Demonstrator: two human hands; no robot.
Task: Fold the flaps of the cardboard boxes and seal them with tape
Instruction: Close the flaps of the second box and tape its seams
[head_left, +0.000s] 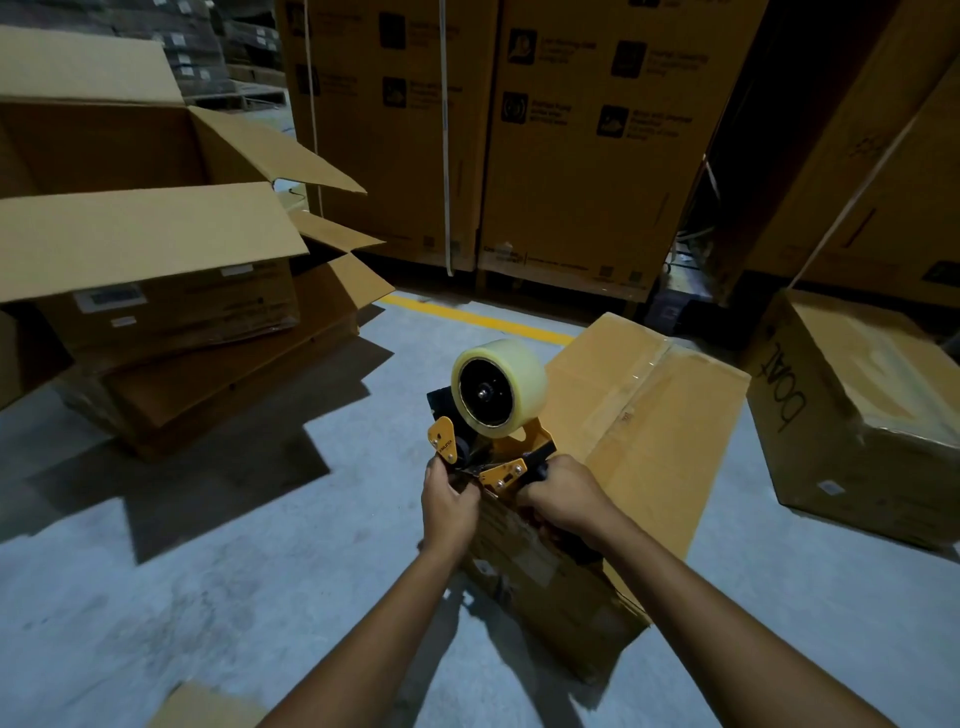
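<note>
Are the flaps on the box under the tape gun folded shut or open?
Folded shut: the box has both top flaps flat, meeting at a seam with glossy tape along it.

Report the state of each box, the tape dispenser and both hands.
Near box: flaps shut, clear tape along the top seam.
Left stacked boxes: flaps open, untaped.
Right box: closed, taped over.
Tape dispenser: held in both hands, thick roll loaded.
Left hand: grips the dispenser's front end.
Right hand: grips the dispenser's handle.
</note>
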